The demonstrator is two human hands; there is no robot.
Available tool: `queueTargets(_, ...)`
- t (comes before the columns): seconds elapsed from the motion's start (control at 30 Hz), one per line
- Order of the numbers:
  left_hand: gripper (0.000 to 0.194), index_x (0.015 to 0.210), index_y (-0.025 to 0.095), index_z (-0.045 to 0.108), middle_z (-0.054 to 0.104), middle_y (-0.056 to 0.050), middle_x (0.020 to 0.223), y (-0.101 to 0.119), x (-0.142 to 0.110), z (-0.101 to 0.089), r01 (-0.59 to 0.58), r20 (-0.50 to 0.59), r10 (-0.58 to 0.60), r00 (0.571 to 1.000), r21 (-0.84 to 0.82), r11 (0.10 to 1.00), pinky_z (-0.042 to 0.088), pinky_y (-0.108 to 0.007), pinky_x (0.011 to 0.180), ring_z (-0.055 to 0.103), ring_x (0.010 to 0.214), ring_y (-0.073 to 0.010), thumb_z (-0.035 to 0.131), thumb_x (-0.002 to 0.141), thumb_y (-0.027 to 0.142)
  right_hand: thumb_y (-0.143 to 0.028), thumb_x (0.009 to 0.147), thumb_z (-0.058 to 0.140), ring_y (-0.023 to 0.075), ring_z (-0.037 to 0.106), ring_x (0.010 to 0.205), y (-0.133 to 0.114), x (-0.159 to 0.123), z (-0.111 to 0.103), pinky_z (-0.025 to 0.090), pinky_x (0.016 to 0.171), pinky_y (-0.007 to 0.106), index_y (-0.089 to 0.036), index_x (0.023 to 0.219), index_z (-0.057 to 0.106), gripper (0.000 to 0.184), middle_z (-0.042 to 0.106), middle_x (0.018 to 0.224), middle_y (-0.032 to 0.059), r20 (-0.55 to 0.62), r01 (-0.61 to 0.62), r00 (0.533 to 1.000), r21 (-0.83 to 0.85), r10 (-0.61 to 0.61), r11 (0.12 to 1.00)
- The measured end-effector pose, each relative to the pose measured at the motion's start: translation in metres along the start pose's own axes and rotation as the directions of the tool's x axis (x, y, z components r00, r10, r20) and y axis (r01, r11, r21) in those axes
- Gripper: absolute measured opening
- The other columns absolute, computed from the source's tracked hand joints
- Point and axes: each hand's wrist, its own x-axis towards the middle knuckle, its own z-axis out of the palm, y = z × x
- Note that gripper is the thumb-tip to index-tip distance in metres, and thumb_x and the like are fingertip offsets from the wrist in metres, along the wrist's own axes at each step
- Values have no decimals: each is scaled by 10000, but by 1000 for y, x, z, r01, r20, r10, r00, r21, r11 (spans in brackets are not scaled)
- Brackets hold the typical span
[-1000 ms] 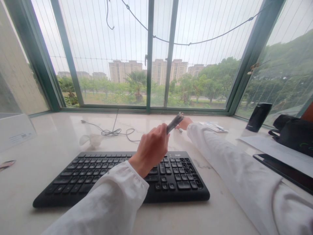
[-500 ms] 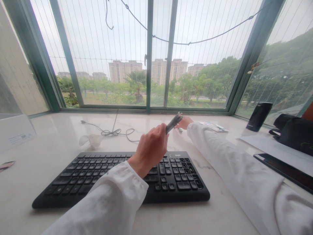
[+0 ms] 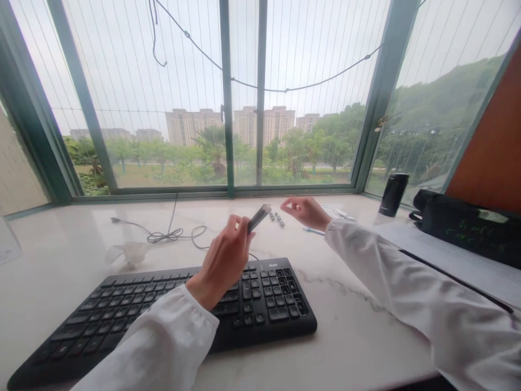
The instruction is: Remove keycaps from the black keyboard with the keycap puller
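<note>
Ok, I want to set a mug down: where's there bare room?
Bare marble counter lies between the keyboard and your right forearm, and left of the tangled cable. Tightest is around your left hand and right hand, with small grey pieces and a blue pen.

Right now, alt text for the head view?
Left hand holds a grey cylinder above a black keyboard; the right hand, open, hovers nearby, close to small grey items on a marble desk. Behind, a window shows trees and tower blocks.

Overcast daylight from the window [image 3: 163, 65] glares on the marble counter [image 3: 350, 336]; edges bow, distant buildings [image 3: 191, 126] perhaps slightly soft.
</note>
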Motion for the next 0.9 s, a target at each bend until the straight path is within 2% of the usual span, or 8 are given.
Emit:
queueTargets(0.1,150,1112,177,455,507,-67,1031,-5,3,2,37,-53,-42,998,-95,995,445,-276,573,551,679,-144,408,983,236,-511,930,501,104,496,521,-24,-28,-12,359,555,213,-194,963,719,386,577,585,-24,-109,135,988,236,-112,962)
queueTargets(0.23,158,1073,174,508,534,-64,1023,-8,7,2,79,-66,-99,993,-249,965,500,-320,715,590,801,-164,429,983,276,-456,919,548,81,413,462,-36,-52,-9,325,508,203,-172,839,707,335,471,497,-55,-240,167,968,379,-77,910)
queueTargets(0.33,171,1038,173,519,573,-52,988,-1,5,1,79,-32,-97,995,-351,933,519,-315,720,609,812,-160,454,977,319,-438,905,579,66,406,458,-37,-62,-2,329,496,198,-167,884,694,295,515,561,-49,-185,219,971,428,-152,877)
queueTargets(0.5,233,1081,201,521,640,-30,938,25,-5,-1,56,103,0,995,-540,840,548,-254,642,649,791,-144,563,927,369,-435,899,605,90,529,564,-52,-76,-6,411,528,211,-182,1156,580,362,620,782,1,-133,290,955,620,-266,729)
queueTargets(0.57,356,1123,204,481,649,-13,870,34,-9,0,97,144,-10,990,-613,784,555,-238,603,664,761,-147,634,876,411,-433,895,610,108,567,641,-60,-81,-10,436,553,223,-179,1073,613,310,654,920,50,-159,315,947,638,-279,703)
queueTargets(0.63,460,1129,204,446,649,-3,852,41,-14,2,143,167,-40,985,-670,728,563,-234,584,675,720,-145,696,820,434,-431,905,594,120,579,686,-67,-85,-11,452,574,231,-171,995,635,278,655,965,65,-148,316,944,654,-293,687)
queueTargets(0.8,419,1069,214,436,685,-3,849,46,-19,4,205,209,-68,976,-753,626,584,-251,623,693,677,-141,678,826,454,-391,909,595,97,518,621,-75,-92,-8,425,557,217,-167,931,615,226,599,764,4,-145,372,912,684,-383,627)
queueTargets(0.9,451,1108,231,448,717,-13,855,46,-19,0,227,256,-49,965,-731,644,591,-289,692,713,752,-176,707,803,440,-401,945,532,95,514,612,-75,-93,-11,433,565,223,-165,804,585,279,567,716,-2,-143,376,912,668,-384,643)
